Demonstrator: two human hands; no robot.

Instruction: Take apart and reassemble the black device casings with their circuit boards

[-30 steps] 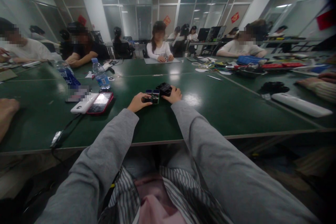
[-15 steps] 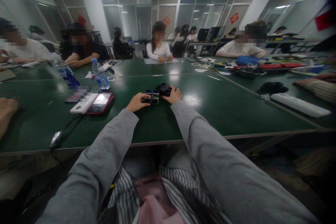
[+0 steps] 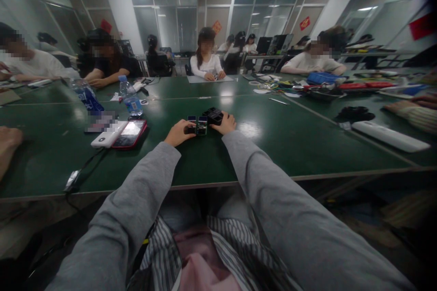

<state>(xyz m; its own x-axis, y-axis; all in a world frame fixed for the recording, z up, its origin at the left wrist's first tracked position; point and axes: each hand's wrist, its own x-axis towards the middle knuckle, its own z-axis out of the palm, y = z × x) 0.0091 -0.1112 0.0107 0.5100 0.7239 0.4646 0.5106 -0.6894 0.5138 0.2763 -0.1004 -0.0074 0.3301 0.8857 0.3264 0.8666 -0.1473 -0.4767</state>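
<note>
My left hand (image 3: 176, 132) is closed on a small dark square block with a shiny top (image 3: 191, 123). Just right of it, a narrow gap away, stands a second similar small square block (image 3: 202, 125) with greenish sides. My right hand (image 3: 224, 124) grips the near right side of a black box (image 3: 212, 115) that seems divided into compartments on top. The box rests on the green table (image 3: 205, 163), just behind and right of the two blocks. What exactly the small blocks are is too small to tell.
To the left are a red-edged phone (image 3: 129, 135), a white device (image 3: 107, 135) with a cable, and two plastic bottles, one a clear bottle (image 3: 130, 96). A long white bar (image 3: 391, 136) and cables (image 3: 269, 85) lie rightward. Several people sit around; a co-worker's hand (image 3: 9, 145) rests at left.
The small block in my left hand has shifted slightly left, so the gap between the two blocks is wider. My right hand and the black box have stayed put.
</note>
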